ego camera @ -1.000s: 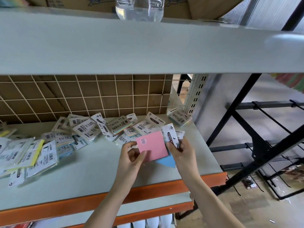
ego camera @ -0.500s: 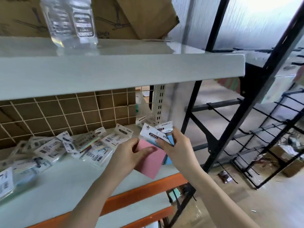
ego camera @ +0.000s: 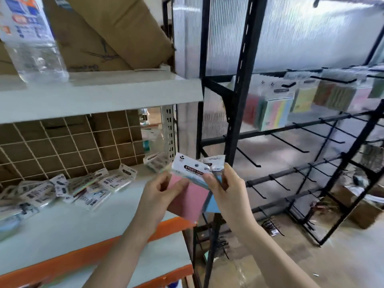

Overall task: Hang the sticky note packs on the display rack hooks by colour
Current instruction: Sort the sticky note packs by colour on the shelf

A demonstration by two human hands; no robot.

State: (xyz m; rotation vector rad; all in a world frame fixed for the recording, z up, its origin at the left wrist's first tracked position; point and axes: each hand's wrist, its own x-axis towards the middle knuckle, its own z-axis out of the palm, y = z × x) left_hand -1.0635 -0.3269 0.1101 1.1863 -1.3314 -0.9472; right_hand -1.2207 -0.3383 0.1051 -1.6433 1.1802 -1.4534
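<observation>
My left hand (ego camera: 160,192) pinches a pink sticky note pack (ego camera: 189,200) by its left edge, in front of the shelf's right end. My right hand (ego camera: 226,188) grips the white header of that pack together with a blue pack (ego camera: 214,205) tucked behind it. To the right stands the black display rack (ego camera: 239,100) with bare hooks (ego camera: 291,145) on its lower rows. Pastel packs (ego camera: 274,113) hang from its top row. Several more packs (ego camera: 87,188) lie scattered on the pale shelf (ego camera: 62,225).
A water bottle (ego camera: 31,44) and cardboard boxes (ego camera: 108,34) sit on the upper shelf. A wire grid (ego camera: 68,148) backs the lower shelf, whose front edge is orange. A cardboard box (ego camera: 361,210) and small litter lie on the floor behind the rack.
The view has swung right and up, from the shelf to the display rack. Both hands lifted the pink and blue packs off the shelf area and carried them right, toward the rack.
</observation>
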